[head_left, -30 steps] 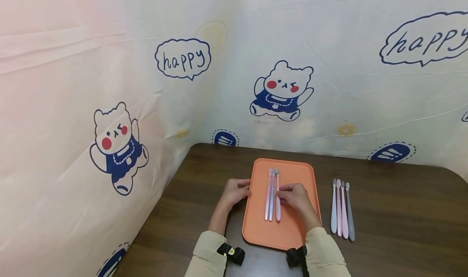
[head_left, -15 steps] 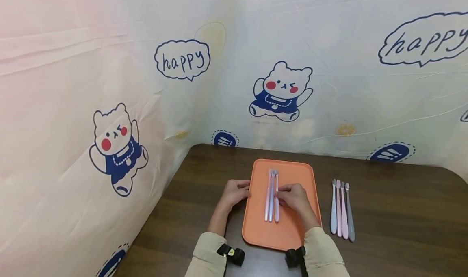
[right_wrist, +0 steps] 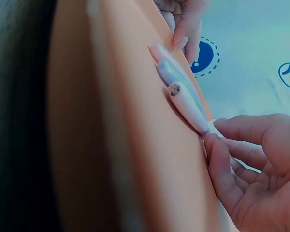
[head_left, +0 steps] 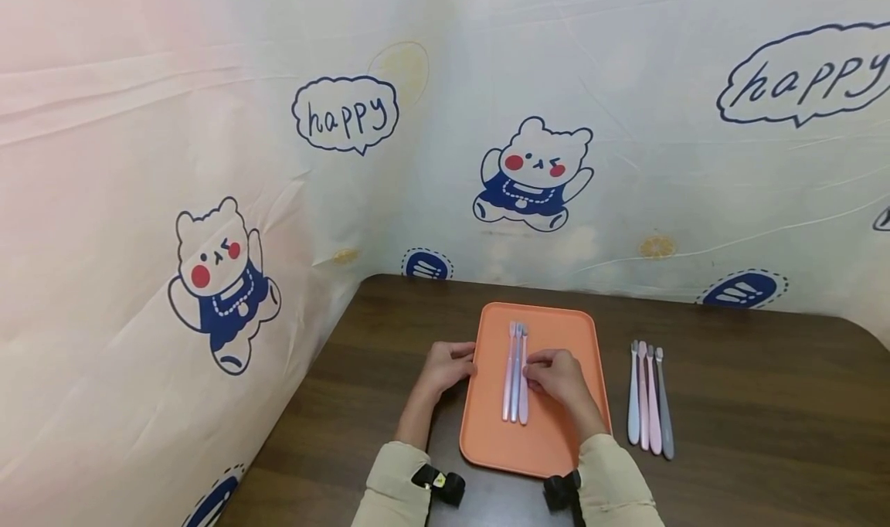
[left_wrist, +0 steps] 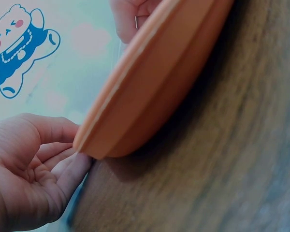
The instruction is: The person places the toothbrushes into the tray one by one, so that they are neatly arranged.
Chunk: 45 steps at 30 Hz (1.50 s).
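Three toothbrushes lie side by side on an orange tray [head_left: 487, 442], heads toward the far edge. The left one is a pale pink toothbrush [head_left: 507, 392], with a bluish toothbrush [head_left: 514, 396] in the middle. At the right of the row, a pinkish toothbrush [head_left: 524, 409] is pinched at its handle between the thumb and fingertips of my right hand [head_left: 562, 374]. My left hand [head_left: 445, 365] holds the tray's left rim, thumb and index finger at the edge in the left wrist view. In the right wrist view, the pinched toothbrush [right_wrist: 187, 108] lies close beside the bluish one.
On the dark wooden table [head_left: 751, 388], right of the tray, several more toothbrushes [head_left: 650, 403] lie in a row: light blue, two pink and grey. A printed cloth [head_left: 431, 187] hangs behind and to the left of the table.
The right toothbrush has slid slightly left with my right hand, closing the gap to the bluish one. My left hand stays at the tray's rim.
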Motion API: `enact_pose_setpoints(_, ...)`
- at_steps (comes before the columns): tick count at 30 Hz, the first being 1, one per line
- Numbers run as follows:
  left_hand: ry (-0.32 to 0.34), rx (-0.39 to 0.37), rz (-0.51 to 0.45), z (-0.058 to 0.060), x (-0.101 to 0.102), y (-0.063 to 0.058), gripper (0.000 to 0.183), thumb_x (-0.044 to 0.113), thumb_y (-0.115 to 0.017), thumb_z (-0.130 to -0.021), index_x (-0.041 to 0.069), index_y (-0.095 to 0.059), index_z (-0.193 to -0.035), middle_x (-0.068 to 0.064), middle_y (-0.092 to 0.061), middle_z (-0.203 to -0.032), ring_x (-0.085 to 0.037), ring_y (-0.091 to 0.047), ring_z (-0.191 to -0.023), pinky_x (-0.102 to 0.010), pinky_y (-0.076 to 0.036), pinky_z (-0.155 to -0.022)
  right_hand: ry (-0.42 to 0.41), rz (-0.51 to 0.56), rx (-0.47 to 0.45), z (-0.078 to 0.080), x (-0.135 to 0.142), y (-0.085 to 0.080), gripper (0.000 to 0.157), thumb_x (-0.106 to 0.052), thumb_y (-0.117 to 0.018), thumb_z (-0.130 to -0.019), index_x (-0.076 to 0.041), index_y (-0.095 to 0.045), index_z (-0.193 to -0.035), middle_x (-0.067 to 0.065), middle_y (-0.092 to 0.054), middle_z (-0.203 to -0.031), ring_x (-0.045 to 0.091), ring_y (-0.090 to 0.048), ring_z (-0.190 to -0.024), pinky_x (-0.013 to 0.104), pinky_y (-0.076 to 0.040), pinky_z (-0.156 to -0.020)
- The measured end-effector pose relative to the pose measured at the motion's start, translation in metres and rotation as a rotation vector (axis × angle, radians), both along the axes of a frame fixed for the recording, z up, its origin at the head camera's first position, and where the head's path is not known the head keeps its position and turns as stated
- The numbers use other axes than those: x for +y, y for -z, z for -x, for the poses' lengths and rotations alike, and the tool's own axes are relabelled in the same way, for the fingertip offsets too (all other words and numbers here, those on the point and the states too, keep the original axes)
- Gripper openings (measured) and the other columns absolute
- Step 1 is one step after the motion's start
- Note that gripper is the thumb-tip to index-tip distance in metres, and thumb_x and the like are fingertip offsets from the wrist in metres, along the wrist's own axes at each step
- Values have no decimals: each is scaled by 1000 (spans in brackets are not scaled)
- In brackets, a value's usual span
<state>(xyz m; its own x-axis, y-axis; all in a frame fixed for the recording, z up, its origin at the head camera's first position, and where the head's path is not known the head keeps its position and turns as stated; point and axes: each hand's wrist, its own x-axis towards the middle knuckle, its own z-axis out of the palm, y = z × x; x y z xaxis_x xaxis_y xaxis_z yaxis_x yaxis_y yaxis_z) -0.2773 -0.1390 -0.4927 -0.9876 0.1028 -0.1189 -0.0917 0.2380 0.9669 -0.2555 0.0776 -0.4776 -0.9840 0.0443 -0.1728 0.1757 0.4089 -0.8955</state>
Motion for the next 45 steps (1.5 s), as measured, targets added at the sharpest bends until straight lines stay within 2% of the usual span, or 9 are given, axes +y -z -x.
enact_pose_setpoints(6,-8,-21,-2,2,-1,0,53,-6,-68,-78,-7,-65,-130,-26,-66,-133,-32,-65,-126,-34,-62,-87,-13,12,22,-3,1,-2,24,-4,-67,-93,8,-71,-114,20,-73,-98,13,-67,-73,30,-62,-67)
enact_pose_setpoints(14,-17,-15,-1,3,1,1,52,-6,-67,-77,-7,-66,-130,-25,-66,-134,-33,-65,-126,-34,-62,-88,-12,-7,104,-6,6,-2,25,-2,-61,-91,8,-71,-112,18,-74,-92,15,-69,-70,30,-61,-64)
enact_pose_setpoints(20,-14,-12,8,3,1,0,52,-6,-67,-77,-7,-66,-129,-26,-67,-132,-33,-65,-126,-34,-62,-87,-2,9,113,-12,15,-2,27,-4,-62,-94,8,-70,-116,17,-74,-89,15,-67,-71,31,-62,-65)
enact_pose_setpoints(29,-5,-11,1,4,1,2,52,-5,-68,-78,-6,-66,-129,-26,-67,-132,-33,-64,-126,-35,-62,-88,-21,76,169,-20,25,-2,27,1,-61,-94,12,-67,-118,23,-72,-91,16,-66,-69,26,-59,-60)
enact_pose_setpoints(38,-5,-13,4,2,2,1,52,-6,-67,-79,-7,-65,-131,-27,-66,-133,-34,-64,-127,-36,-62,-89,-40,44,197,-28,37,-5,29,-2,-61,-95,7,-68,-121,21,-73,-97,14,-67,-74,22,-58,-63)
enact_pose_setpoints(45,-2,-4,7,1,2,1,51,-7,-67,-79,-8,-65,-130,-28,-66,-132,-35,-65,-126,-36,-62,-89,-59,32,223,-31,43,-6,28,-1,-60,-95,7,-68,-121,21,-72,-96,11,-64,-72,21,-54,-60)
